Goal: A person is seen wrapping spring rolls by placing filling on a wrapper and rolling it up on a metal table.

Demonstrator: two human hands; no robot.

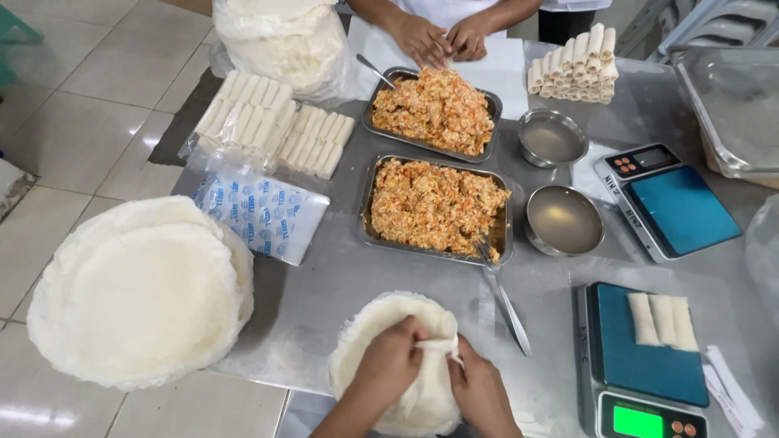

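Nearest edge: left hand [388, 361] and right hand [480, 391] work over a small stack of round white wrappers [406, 357] on the steel worktop [324, 284]; both grips are closed, pinching a fold of the top wrapper [438, 345] lifted between them.
Right of the hands: a blue-topped scale [645, 357] carries three finished rolls [664, 320] side by side.
Left of the hands: a large pile of wrappers [142, 292] overhangs the worktop's edge, with a printed plastic bag [264, 215] just beyond it.
Middle: a tray of orange-flecked filling [434, 207] has a fork [503, 292] leaning out over its near rim; a steel bowl [564, 219] sits beside it, and a second scale [669, 203] stands further right.
Farther back: a second filling tray [434, 109] holds a spoon [375, 70]; another small bowl [553, 138] stands to its right.
Far side: rows of rolls [276, 122] lie at left, stacked rolls [576, 65] at right; another person's hands [442, 39] are together over a white sheet.
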